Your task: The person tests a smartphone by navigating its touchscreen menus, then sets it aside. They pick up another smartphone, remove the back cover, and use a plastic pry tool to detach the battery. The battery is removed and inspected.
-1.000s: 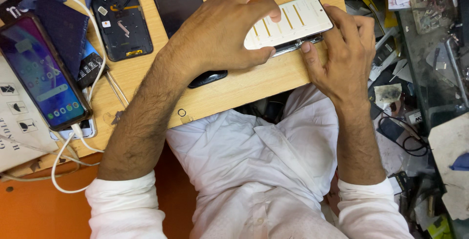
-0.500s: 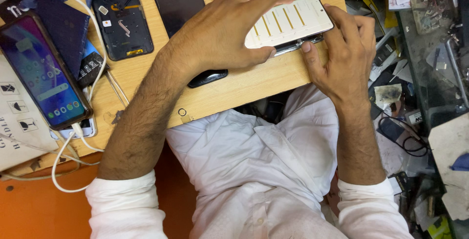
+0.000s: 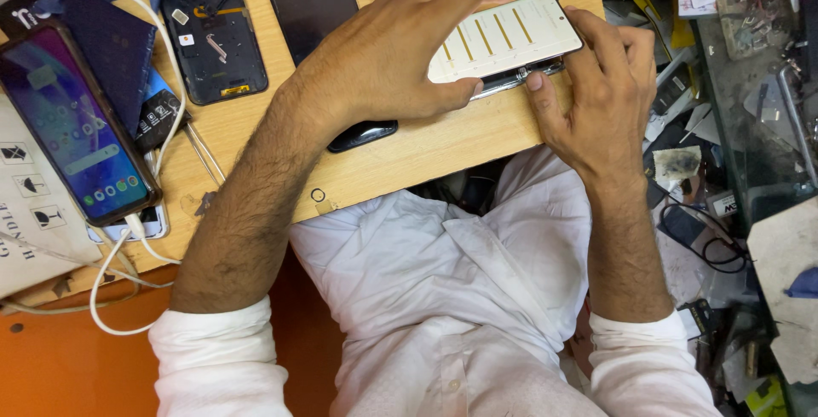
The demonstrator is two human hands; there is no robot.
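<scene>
Head view: both hands meet over one phone at the near edge of a wooden board (image 3: 400, 153).
Phone: the lit phone (image 3: 504, 38) lies tilted, its white screen with yellow bars facing up, a metal frame edge showing underneath along its near side.
Left hand: the left hand (image 3: 388, 59) lies across the phone's left end, fingers curled together over the far edge and thumb along the near side, clamped on it, seemingly to hold it steady.
Right hand: the right hand (image 3: 601, 93) grips the right end, thumb tip against the frame edge and fingers wrapped behind the corner, as if prying or pressing the seam.
Board: it gives a flat bed over the lap; a dark phone (image 3: 313, 6) and an opened back shell (image 3: 209, 29) lie farther along it, out of the way.
Left side: a charging phone (image 3: 72, 127) lies lit, on a white cable (image 3: 128, 255), well apart from the hands.
Right side: loose parts and wires clutter the bench.
</scene>
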